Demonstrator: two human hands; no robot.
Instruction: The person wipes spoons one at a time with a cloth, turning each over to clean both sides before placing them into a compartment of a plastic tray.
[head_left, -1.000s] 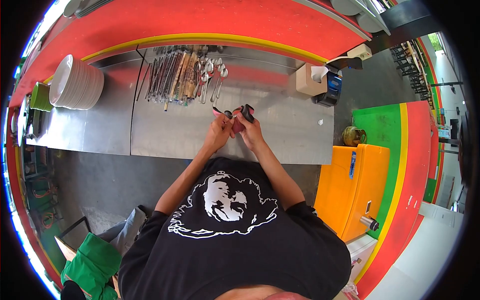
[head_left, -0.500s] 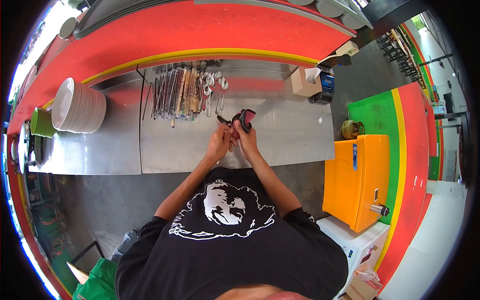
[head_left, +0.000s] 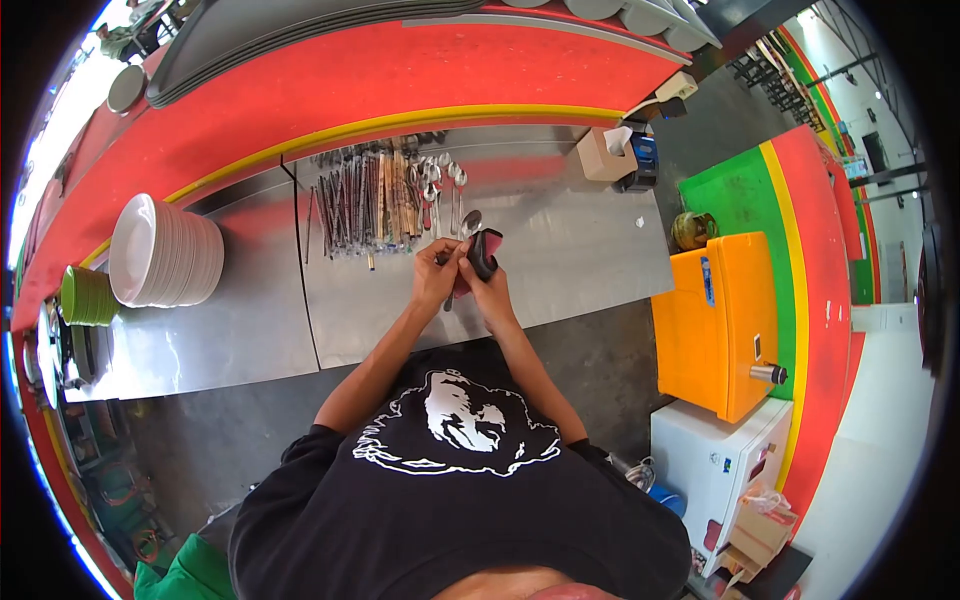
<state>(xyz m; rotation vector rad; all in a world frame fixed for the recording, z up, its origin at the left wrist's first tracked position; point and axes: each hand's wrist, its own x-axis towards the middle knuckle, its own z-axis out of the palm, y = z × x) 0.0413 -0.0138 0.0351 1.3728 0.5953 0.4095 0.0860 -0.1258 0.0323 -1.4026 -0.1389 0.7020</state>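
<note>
My left hand (head_left: 435, 275) is closed, its fingertips pinching close to my right hand above the steel counter. Between the hands a metal spoon (head_left: 472, 218) points its bowl away from me, the handle partly covered by my fingers. My right hand (head_left: 489, 290) grips a dark folded piece (head_left: 485, 256) with a reddish-pink inner face; what kind of thing it is I cannot tell. Just beyond lie several loose spoons (head_left: 457, 178) and a wide row of wrapped chopsticks (head_left: 365, 200), side by side.
A steel counter (head_left: 560, 265) spans the front. On its left stand stacked white plates (head_left: 165, 250) and green bowls (head_left: 88, 295). A tissue box (head_left: 603, 155) sits at the far right beside a dark blue dispenser (head_left: 640, 163). An orange cooler box (head_left: 715, 325) rests on a white cabinet (head_left: 700, 440).
The spoon's bowl now shows beyond my fingers, and my left hand has come up closer to the dark piece. The camera view has tilted, shifting the counter.
</note>
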